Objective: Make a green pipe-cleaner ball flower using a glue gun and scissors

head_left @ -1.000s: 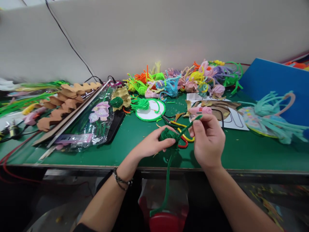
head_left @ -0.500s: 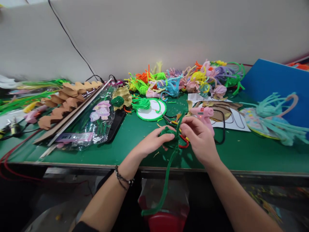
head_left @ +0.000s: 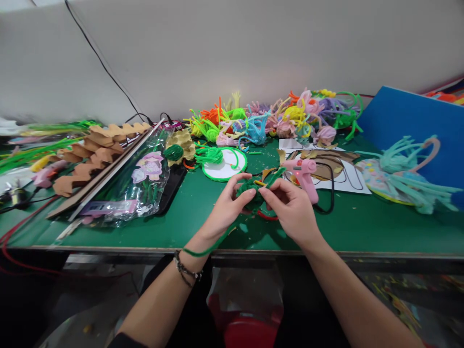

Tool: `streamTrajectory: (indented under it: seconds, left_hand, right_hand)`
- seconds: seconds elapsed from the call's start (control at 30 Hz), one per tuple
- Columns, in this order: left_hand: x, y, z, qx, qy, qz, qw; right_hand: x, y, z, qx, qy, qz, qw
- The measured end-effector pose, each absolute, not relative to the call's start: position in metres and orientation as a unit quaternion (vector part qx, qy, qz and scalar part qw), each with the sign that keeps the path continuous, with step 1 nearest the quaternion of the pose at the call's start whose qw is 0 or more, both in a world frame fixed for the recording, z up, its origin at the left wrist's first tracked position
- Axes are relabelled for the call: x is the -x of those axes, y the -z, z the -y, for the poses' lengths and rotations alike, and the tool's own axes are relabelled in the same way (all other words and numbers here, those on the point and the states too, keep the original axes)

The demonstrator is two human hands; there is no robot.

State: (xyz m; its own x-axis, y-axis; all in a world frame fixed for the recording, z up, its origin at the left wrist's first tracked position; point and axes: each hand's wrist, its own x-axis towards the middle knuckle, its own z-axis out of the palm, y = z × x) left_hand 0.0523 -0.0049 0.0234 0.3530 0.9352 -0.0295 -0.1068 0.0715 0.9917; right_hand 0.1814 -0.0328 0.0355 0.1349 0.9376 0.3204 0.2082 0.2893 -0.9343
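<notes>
Over the worktop, the left hand gripped the green bundle and the right hand pinched a strand that could have snagged on the nearby pink glue gun if swung wide.

Near the front edge of the surface, the fuzzy bundle is dark green, close to the plain green of the surface itself. The glue gun is pink, its cord black. Along the back edge, the tufted pile mixes orange, lime, yellow, light blue, purple and pink. A white disc wears a bright green rim. The wavy strips are tan; the upright board is solid blue (no pattern), behind mint tufts.
</notes>
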Motion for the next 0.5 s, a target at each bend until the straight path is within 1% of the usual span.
streamTrajectory:
  seconds: [0.1, 0.27, 0.37, 0.5]
  left_hand:
    - [-0.054, -0.023, 0.007, -0.541, -0.424, -0.391, 0.612]
    - [-0.057, -0.016, 0.009, -0.531, -0.398, -0.357, 0.658]
    - [-0.057, -0.013, 0.006, -0.536, -0.389, -0.344, 0.665]
    - [-0.056, -0.016, 0.004, -0.542, -0.371, -0.376, 0.654]
  right_hand:
    - [-0.179, -0.036, 0.033, 0.498, -0.323, 0.567, 0.571]
    - [-0.176, -0.037, 0.033, 0.49, -0.302, 0.572, 0.584]
    - [-0.174, -0.036, 0.031, 0.487, -0.305, 0.581, 0.576]
    - [-0.173, -0.034, 0.031, 0.49, -0.308, 0.596, 0.557]
